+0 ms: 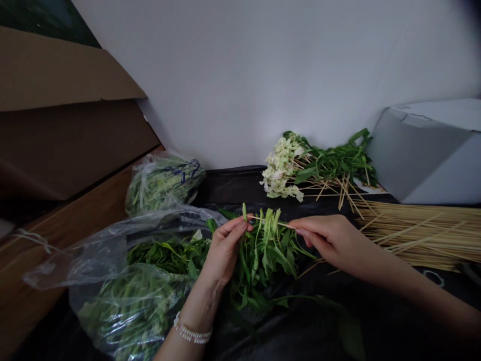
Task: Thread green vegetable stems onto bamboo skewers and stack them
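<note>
My right hand (319, 235) pinches one end of a thin wooden skewer (286, 225). Several green leafy stems (271, 220) are threaded on the skewer, their leaves hanging below it. At the skewer's other end, my left hand (227, 245) holds a green stem (244, 212) between thumb and fingers; the skewer's tip is by the fingertips. Loose leafy greens (259, 291) lie on the black sheet under the hands. To the left, an open clear plastic bag (128, 311) holds more greens.
Finished skewers of pale leaves (280, 170) and green leaves (330, 163) lie by the wall. Many bare skewers (428, 233) spread at the right, before a white box (432, 150). A tied bag of greens (161, 183) and a cardboard box (67, 145) stand left.
</note>
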`<state>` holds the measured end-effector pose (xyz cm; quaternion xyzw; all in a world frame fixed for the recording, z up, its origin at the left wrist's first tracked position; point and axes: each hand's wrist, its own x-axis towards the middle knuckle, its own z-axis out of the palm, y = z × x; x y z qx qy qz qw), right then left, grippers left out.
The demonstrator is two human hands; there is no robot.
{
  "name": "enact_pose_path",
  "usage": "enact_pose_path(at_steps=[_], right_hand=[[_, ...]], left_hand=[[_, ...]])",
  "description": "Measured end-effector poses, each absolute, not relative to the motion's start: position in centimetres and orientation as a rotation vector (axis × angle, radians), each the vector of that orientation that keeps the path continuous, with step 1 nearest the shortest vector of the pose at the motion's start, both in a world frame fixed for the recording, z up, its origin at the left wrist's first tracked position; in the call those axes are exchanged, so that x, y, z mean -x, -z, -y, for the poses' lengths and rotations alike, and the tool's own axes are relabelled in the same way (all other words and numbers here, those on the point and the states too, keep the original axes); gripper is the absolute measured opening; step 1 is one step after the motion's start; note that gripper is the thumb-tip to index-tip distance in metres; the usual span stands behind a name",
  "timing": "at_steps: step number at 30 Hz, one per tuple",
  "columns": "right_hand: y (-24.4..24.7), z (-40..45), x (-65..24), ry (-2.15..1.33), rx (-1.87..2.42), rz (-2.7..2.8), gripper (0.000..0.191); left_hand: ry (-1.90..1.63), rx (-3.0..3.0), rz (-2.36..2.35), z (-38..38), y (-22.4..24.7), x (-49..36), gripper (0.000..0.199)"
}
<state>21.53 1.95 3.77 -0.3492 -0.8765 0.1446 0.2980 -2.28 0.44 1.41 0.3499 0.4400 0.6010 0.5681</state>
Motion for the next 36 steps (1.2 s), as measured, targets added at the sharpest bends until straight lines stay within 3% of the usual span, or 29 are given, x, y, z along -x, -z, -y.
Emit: enact_pose_path(at_steps=[14, 19, 25, 32, 36], right_hand=[[-3.1, -2.0, -21.2, -0.385, 0.949, 2.37, 0.031], [-3.2, -2.0, -21.2, -0.42, 0.941, 2.322, 0.031], [-3.1, -2.0, -21.1, -0.425, 0.925, 2.334, 0.03], [-2.7, -1.8, -20.7, -0.482, 0.941, 2.362, 0.029], [-2.7, -1.9, -20.8, -0.461, 0.942, 2.341, 0.03]], left_hand=[[-1.367, -0.88, -1.183, -0.5, -1.1, 2.5, 0.024], [-1.318, -0.734, -1.03, -0.5, -1.5, 2.3, 0.042], [-1.383, -0.787, -1.091, -0.7, -0.9, 2.6, 0.022], [-1.323, -0.915, -1.147, -0.6, -0.3, 2.3, 0.017], [-1.386, -1.286, -1.345, -0.3, -0.7, 2.2, 0.015]])
